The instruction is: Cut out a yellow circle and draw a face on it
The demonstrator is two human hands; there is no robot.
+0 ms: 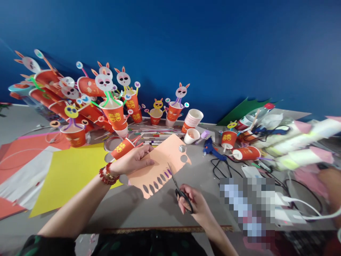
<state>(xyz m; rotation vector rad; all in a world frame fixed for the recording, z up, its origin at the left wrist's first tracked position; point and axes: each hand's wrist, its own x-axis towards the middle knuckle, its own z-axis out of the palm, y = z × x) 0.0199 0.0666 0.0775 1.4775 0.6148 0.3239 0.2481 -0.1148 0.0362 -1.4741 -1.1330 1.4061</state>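
My left hand (138,159) is closed on the left edge of a peach-coloured sheet of paper (157,161), held up over the table. Along the near edge of that sheet runs a row of several leaf-shaped cut-outs, and rounder bites are cut from its right end. Black-handled scissors (183,199) are gripped in my right hand (195,202), fingers through the loops. Their blades meet the paper beside the last cut-out, where a pencil-like outline shows. Just behind my left hand a red paper cup (123,148) lies tilted.
Several red cups with paper rabbit heads (103,82) stand at the back left. Yellow paper (71,174) lies left. Stacked cups (194,117), a blue glue gun (213,149), black cables and white rolls (301,138) fill the right. A blue wall (170,42) rises behind.
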